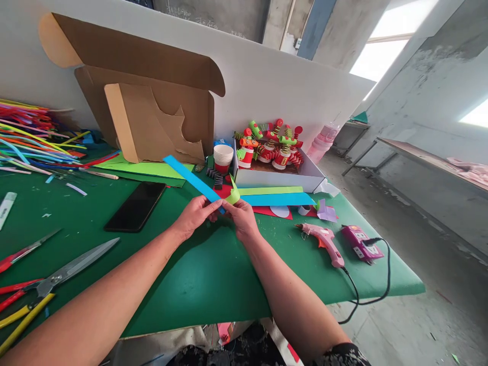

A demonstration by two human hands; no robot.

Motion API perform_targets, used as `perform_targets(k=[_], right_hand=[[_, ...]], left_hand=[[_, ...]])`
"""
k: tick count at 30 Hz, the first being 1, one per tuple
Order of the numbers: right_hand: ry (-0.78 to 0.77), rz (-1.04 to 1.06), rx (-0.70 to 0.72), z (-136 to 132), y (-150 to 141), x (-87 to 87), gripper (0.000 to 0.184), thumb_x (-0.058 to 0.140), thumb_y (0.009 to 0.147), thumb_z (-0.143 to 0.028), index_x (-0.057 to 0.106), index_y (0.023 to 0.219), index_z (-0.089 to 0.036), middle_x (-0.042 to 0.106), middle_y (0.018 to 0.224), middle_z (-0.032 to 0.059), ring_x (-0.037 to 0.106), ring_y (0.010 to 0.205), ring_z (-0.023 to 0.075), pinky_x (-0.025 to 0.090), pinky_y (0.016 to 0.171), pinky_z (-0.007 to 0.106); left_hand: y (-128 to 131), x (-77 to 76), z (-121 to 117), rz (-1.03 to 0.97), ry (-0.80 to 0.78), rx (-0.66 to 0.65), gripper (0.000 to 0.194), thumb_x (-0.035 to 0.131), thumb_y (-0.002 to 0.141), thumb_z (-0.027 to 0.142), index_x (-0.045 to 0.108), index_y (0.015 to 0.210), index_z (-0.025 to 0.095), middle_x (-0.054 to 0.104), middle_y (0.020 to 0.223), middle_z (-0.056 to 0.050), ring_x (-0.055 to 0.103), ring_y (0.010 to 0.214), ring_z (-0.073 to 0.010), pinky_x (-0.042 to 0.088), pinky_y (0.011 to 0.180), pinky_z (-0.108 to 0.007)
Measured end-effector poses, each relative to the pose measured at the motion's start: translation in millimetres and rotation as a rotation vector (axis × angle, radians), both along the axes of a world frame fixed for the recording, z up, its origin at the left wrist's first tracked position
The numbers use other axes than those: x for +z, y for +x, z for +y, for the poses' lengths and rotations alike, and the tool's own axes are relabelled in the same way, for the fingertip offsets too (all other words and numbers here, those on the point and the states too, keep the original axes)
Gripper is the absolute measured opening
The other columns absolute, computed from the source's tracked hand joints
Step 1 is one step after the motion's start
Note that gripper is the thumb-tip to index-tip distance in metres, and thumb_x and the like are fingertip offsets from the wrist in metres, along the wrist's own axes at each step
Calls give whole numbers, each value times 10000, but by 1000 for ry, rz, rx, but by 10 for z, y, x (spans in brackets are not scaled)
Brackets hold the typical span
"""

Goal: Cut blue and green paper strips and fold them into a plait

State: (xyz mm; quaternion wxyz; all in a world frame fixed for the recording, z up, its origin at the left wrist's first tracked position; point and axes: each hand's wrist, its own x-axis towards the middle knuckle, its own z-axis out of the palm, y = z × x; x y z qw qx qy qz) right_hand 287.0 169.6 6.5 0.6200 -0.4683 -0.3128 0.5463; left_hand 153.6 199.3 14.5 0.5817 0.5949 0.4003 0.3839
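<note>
My left hand [195, 214] pinches the near end of a long blue paper strip [190, 177] that slants up and away to the left. My right hand [241, 216] pinches a light green paper strip [233, 195] where it folds over against the blue one. Both hands meet above the green table cover [213, 264], fingers closed on the strips. More green and blue strips [278, 195] lie flat just beyond my right hand, over red paper.
A black phone [136, 205] lies to the left, with scissors [72, 268] nearer the front left. A pink glue gun [325, 242] and power strip [360, 243] sit to the right. Behind stand a cardboard box [152, 107], paper cups [223, 157], a white box of finished crafts [274, 175] and pipe cleaners [34, 137].
</note>
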Motion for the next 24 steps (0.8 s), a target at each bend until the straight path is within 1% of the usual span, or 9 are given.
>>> perform_targets(k=[3, 8, 10, 13, 17, 24], right_hand=[[-8, -37, 30, 1, -3, -14, 290, 859, 562, -373, 710, 691, -159, 652, 623, -15, 474, 536, 87, 381, 539, 239], [-5, -51, 19, 11, -9, -49, 313, 852, 582, -401, 709, 743, -174, 644, 648, -24, 489, 552, 93, 411, 566, 247], [4, -61, 7, 18, 0, -58, 309, 857, 579, -401, 690, 715, -179, 599, 601, -44, 466, 524, 86, 396, 540, 243], [35, -63, -13, 25, 11, -57, 311, 854, 583, -411, 669, 669, -177, 543, 548, -61, 438, 500, 78, 370, 507, 236], [39, -33, -1, 15, -1, -34, 322, 859, 569, -419, 680, 676, -175, 565, 539, -58, 456, 496, 76, 406, 520, 236], [33, -58, -11, -6, -16, -2, 293, 858, 578, -386, 654, 604, -178, 579, 530, -43, 489, 504, 82, 428, 541, 236]], left_hand=[[-7, 8, 6, 21, 22, 46, 510, 728, 629, 679, 636, 656, 178, 606, 564, 3, 517, 524, -129, 420, 520, -272], [-22, 17, 25, 54, 44, 102, 522, 700, 644, 693, 594, 560, 189, 564, 498, 12, 511, 505, -132, 418, 512, -268], [-18, 17, 23, 61, 49, 105, 529, 693, 648, 702, 585, 557, 192, 563, 497, 15, 515, 507, -132, 428, 518, -267], [2, 14, 9, 68, 46, 63, 545, 689, 637, 722, 603, 575, 188, 576, 506, 8, 517, 507, -132, 433, 515, -268], [25, 8, -3, 74, 37, 13, 551, 698, 614, 724, 636, 614, 177, 610, 536, -9, 530, 501, -139, 441, 507, -276], [-4, -17, 29, 86, 68, 57, 490, 692, 660, 665, 625, 635, 181, 617, 540, -9, 553, 513, -151, 443, 520, -283]])
